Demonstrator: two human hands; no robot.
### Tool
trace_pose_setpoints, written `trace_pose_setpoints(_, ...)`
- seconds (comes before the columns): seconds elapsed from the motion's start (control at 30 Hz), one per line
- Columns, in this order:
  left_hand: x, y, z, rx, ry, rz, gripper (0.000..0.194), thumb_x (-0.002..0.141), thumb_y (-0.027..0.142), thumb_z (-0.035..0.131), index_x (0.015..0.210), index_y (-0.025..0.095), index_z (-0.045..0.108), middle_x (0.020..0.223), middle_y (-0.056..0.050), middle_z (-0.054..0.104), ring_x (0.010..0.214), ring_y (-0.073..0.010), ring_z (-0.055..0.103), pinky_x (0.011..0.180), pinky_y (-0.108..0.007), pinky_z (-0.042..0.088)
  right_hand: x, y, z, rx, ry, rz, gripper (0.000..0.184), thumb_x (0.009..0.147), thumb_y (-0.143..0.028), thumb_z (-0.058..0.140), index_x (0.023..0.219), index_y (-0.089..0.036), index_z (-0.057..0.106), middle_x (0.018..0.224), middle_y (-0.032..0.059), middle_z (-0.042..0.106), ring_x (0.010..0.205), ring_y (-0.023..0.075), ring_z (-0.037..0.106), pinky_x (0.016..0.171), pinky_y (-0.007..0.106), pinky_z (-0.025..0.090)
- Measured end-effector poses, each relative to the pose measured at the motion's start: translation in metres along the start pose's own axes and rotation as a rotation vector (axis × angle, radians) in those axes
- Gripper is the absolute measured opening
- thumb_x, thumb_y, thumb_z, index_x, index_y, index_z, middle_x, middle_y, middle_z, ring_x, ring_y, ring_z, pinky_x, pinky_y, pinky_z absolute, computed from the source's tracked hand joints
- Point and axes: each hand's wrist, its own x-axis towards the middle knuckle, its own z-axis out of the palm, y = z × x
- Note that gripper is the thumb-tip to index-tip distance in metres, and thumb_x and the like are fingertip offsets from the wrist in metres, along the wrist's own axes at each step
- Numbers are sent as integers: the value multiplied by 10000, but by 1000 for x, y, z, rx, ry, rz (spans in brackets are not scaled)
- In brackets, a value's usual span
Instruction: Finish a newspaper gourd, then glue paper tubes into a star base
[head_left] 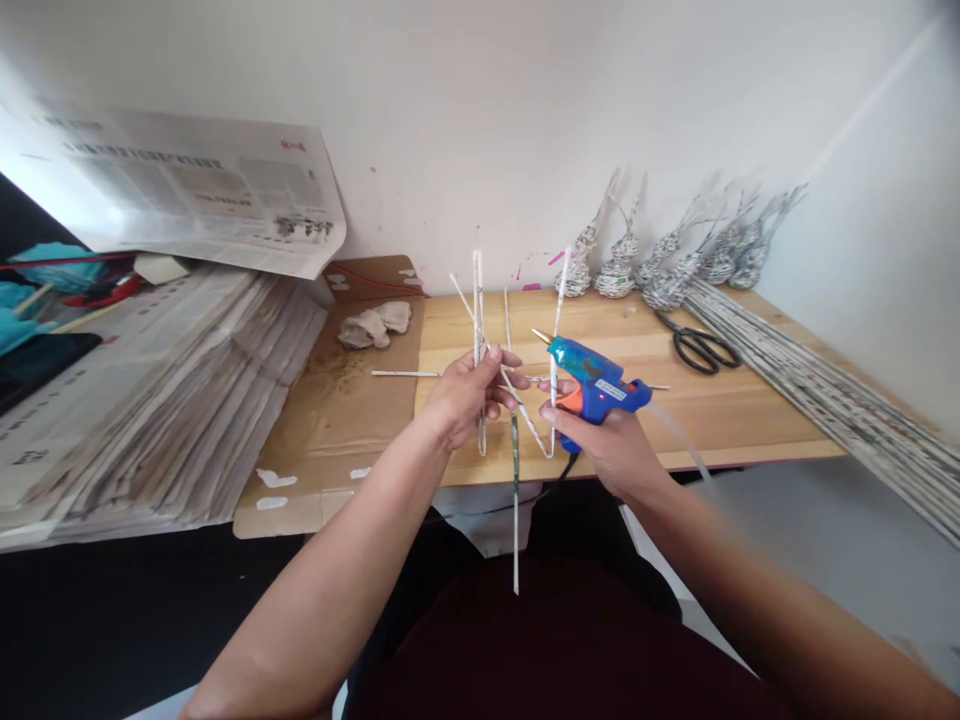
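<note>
My left hand (478, 393) is closed on thin rolled-newspaper sticks (478, 300), pinching them between thumb and fingers. One bent paper stick (534, 428) runs from there down to a fold and rises again beside the glue gun. My right hand (611, 445) is wrapped round the handle of a blue hot glue gun (596, 382) with an orange trigger; its metal nozzle points up and left. The upright part of the bent stick passes by my right thumb. Under both hands, more paper sticks (516, 520) lie crossed on the wooden board, one jutting past its front edge.
Black scissors (705, 348) and a long bundle of paper sticks (810, 400) lie to the right. Several woven paper gourd shapes (616, 268) stand along the wall. Stacked newspapers (187, 400), cardboard (330, 400) and a crumpled cloth (375, 325) are on the left.
</note>
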Motion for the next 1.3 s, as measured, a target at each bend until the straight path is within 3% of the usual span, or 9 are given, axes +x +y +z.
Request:
trace_pose_setpoints(0.13,7,3,1,1,47,50,221,931,358,603,925,139,630,765,-61,703,539,-95,620,406,-173,343,11,1,1,61,76,8,306,706,-431,812,908,-221,716,1002,64,738,781,212,676,622,328,559)
trace_pose_setpoints(0.23,11,-1,2,41,-1,47,147,865,255,684,907,116,665,828,-74,706,593,-90,636,377,-159,273,16,1,3,65,120,12,313,697,-443,818,884,-213,720,906,55,731,719,190,659,624,326,561)
trace_pose_setpoints(0.4,19,-4,-1,118,0,46,142,855,264,677,866,124,654,835,-88,721,615,-119,675,370,-166,250,20,1,-5,-19,78,3,303,760,-463,767,892,-204,683,729,21,685,620,165,632,614,321,561)
trace_pose_setpoints(0.53,28,4,-7,197,45,104,105,878,240,633,872,136,643,839,-80,724,605,-116,675,373,-163,241,20,0,-15,-121,53,-35,263,791,-447,739,904,-216,682,922,61,728,792,207,685,634,322,565)
trace_pose_setpoints(0.7,34,18,-5,367,36,138,105,891,179,600,797,137,618,723,-42,680,574,-111,658,437,-161,337,17,-8,-19,-239,-69,-198,121,814,-358,708,888,-264,731,1066,60,726,1073,269,664,915,434,544)
trace_pose_setpoints(0.83,37,26,2,460,22,146,93,876,184,621,795,139,635,687,-26,661,555,-127,655,494,-193,422,13,-11,-16,-318,-160,-220,230,801,-368,713,1011,-281,750,1035,62,729,1096,283,651,1016,469,483)
trace_pose_setpoints(0.97,41,26,5,430,-109,196,114,867,138,604,768,137,660,663,-18,653,556,-119,627,585,-240,500,13,-10,-13,-261,-137,-205,413,778,-376,727,1181,-297,684,996,49,720,1034,270,653,996,468,483)
trace_pose_setpoints(1.13,41,25,5,447,-216,212,166,843,53,577,724,136,658,608,-13,656,560,-116,628,608,-235,506,19,-12,-14,-267,-172,-89,255,800,-427,679,976,-248,723,879,56,709,870,254,666,816,419,532)
trace_pose_setpoints(1.3,45,28,-1,434,-191,216,107,868,129,608,773,133,656,671,-26,677,540,-112,636,561,-220,492,21,-13,-18,-330,-167,-107,188,798,-425,694,729,-251,677,704,32,638,807,249,639,781,405,522)
